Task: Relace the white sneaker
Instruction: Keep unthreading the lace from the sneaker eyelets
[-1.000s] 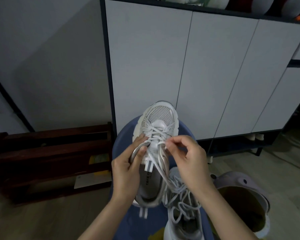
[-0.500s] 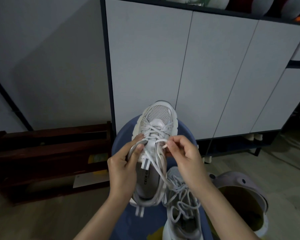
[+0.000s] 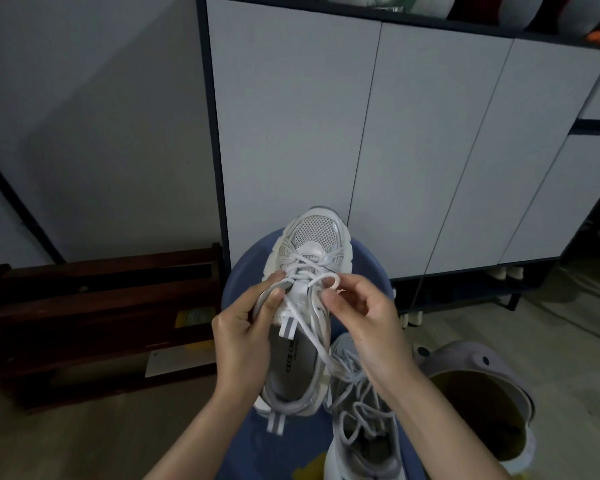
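Note:
A white mesh-toed sneaker (image 3: 312, 237) lies toe-away on a blue round stool (image 3: 368, 258). My left hand (image 3: 243, 337) grips its left collar edge, thumb pressed by the eyelets. My right hand (image 3: 368, 323) pinches the white lace (image 3: 312, 337) just right of the tongue, where a small loop (image 3: 331, 281) curls over my fingertips. The lace trails across the shoe opening toward the lower right. A second white sneaker (image 3: 361, 420), laces loose, sits under my right wrist.
White cabinet doors (image 3: 361, 133) stand behind the stool. A dark wooden rack (image 3: 94, 306) lies on the floor at left. A lilac clog (image 3: 478, 386) sits at lower right. Wood floor (image 3: 66, 445) lies around.
My right hand has drawn the lace up and slightly right, forming a small loop above its fingertips. My left hand keeps its hold on the sneaker's side.

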